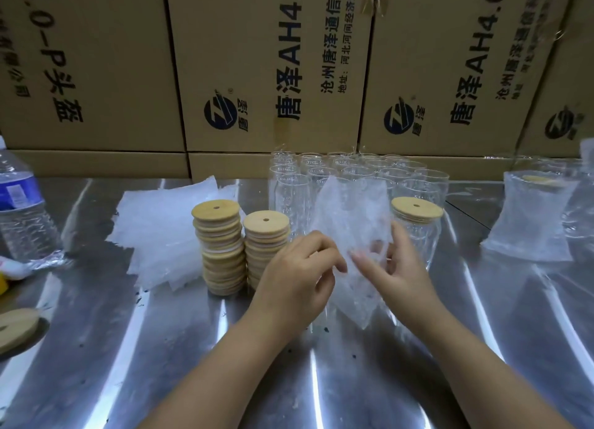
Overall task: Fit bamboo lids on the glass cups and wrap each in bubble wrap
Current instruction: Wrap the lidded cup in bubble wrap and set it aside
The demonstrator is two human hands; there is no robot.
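My left hand (pixel 297 276) and my right hand (pixel 397 268) hold a bubble wrap bag (pixel 350 223) upright between them, fingertips pinching its lower part. Just right of the bag stands a glass cup (pixel 418 239) with a bamboo lid (pixel 417 209) on it. Two stacks of bamboo lids (pixel 221 245) (pixel 265 235) stand left of my left hand. Several empty glass cups (pixel 353 168) are grouped behind the bag. A pile of bubble wrap bags (pixel 157 232) lies left of the stacks. At the right stands a wrapped cup (pixel 536 216).
The metal table (pixel 193 348) is shiny. A water bottle (pixel 19 203) stands at the left edge, and a single bamboo lid (pixel 16 327) lies near the front left. Cardboard boxes (pixel 273 65) form a wall behind the table.
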